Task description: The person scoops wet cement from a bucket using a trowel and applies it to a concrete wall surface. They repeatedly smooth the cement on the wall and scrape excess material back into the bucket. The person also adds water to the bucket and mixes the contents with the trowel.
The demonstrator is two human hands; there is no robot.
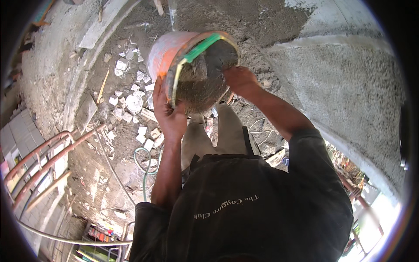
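1. Over on the right of the frame, a rough grey wall (349,87) curves past.
2. The bucket (163,54), upper middle, is tilted, its mouth toward the wearer.
3. Grey-brown mix (198,89) lies inside it.
4. The left hand (170,115), left of upper middle, is holding the bucket's rim.
5. The right hand (242,82), upper middle, reaches into the mouth, fingers curled; I can't tell what it holds.
6. A green strip (203,47) lies along the upper rim.
7. Pale shards (121,66) litter the ground, upper left.

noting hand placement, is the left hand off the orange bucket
No, the left hand grips the orange bucket at the left side of its rim.
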